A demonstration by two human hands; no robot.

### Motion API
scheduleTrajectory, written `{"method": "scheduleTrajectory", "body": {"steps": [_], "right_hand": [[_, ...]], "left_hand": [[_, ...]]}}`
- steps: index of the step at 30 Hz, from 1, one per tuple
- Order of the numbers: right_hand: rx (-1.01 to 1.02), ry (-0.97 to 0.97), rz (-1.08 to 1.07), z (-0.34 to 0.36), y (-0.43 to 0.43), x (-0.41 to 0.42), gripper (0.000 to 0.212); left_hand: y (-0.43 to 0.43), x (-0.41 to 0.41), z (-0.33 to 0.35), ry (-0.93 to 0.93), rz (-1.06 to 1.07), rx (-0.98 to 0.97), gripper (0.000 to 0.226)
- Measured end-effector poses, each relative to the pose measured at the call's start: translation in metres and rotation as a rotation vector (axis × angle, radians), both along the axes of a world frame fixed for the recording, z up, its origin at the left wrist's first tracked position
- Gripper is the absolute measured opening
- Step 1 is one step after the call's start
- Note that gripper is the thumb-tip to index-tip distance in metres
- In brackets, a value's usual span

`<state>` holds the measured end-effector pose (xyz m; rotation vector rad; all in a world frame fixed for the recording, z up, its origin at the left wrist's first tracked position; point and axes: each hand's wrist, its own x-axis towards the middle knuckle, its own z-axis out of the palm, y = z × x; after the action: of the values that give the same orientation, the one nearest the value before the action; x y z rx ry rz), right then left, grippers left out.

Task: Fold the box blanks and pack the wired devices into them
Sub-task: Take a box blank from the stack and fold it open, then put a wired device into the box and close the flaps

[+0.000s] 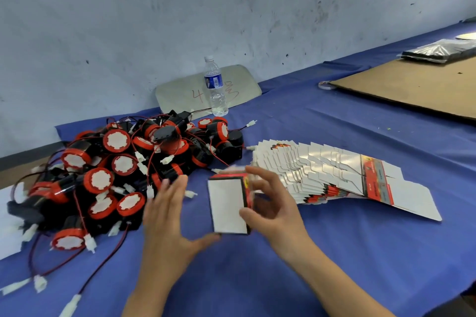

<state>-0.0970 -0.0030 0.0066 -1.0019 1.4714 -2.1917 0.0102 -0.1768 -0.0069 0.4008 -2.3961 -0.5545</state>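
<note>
Glossy card blanks [334, 175], cloth table [334, 252].

One cam only, head-worn, wide-angle. Looks fwd and down from above the blue table [334, 252], close over the left hand [167, 216] and right hand [270, 206], far wall [231, 8] across the top. No 2nd view to overlap.
</note>
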Motion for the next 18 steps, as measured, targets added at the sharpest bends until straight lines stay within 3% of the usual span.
{"method": "scheduleTrajectory", "body": {"steps": [1, 4, 6, 7, 12, 18], "right_hand": [[0.069, 0.217, -0.118, -0.003, 0.000, 0.002, 0.067], [0.321, 0.908, -0.286, -0.014, -0.008, 0.009, 0.075], [0.425, 1.222, -0.283, -0.018, -0.013, 0.014, 0.058], [0.432, 1.284, -0.258, -0.018, -0.014, 0.015, 0.049], [0.288, 1.132, -0.191, -0.015, -0.011, 0.023, 0.023], [0.243, 0.960, -0.195, -0.009, -0.008, 0.024, 0.018]], "left_hand": [[-0.011, 0.003, -0.004, -0.026, 0.150, -0.043, 0.096], [-0.033, 0.013, -0.013, -0.104, 0.514, 0.135, 0.079], [-0.038, 0.016, -0.013, -0.114, 0.610, 0.212, 0.077], [-0.039, 0.017, -0.012, -0.092, 0.626, 0.253, 0.078], [-0.044, 0.017, -0.009, -0.084, 0.628, 0.317, 0.082], [-0.040, 0.018, 0.001, -0.114, 0.611, 0.307, 0.097]]}}
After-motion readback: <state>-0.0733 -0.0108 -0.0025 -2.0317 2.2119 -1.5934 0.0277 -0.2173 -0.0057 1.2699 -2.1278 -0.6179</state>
